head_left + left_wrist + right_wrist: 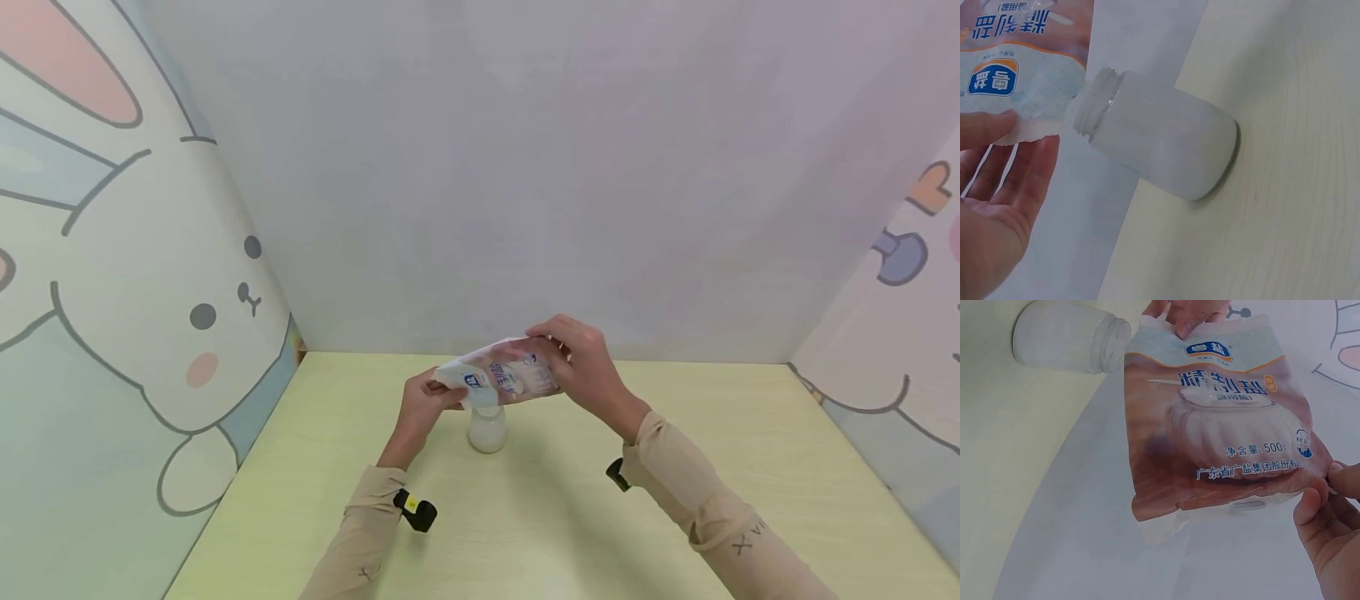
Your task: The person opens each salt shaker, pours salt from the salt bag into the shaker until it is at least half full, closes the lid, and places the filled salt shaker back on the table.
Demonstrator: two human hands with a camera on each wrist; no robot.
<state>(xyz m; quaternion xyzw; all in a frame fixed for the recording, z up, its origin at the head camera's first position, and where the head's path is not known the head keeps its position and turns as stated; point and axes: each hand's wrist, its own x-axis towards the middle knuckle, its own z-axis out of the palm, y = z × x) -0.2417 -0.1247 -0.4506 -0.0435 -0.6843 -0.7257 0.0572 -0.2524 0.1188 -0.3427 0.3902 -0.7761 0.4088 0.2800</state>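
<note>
A salt bag (517,379), pink-brown and pale blue with printed lettering, is held slanting above the table between both hands. At its pale end the left hand (422,408) pinches the edge between thumb and fingers, as the left wrist view shows with the bag (1041,94) near the jar's mouth. My right hand (588,371) grips the opposite, higher end by a corner, seen in the right wrist view. Below the bag stands a lidless glass jar (487,433) with a threaded neck, upright and whitish inside. The bag looks rather flat; its contents are hidden.
A pale yellow wood-grain table (720,467) carries the jar. Behind it rises a plain grey wall (525,183). Side panels with cartoon rabbit pictures (150,300) border the left and right. Black wrist devices (416,511) sit at both cuffs.
</note>
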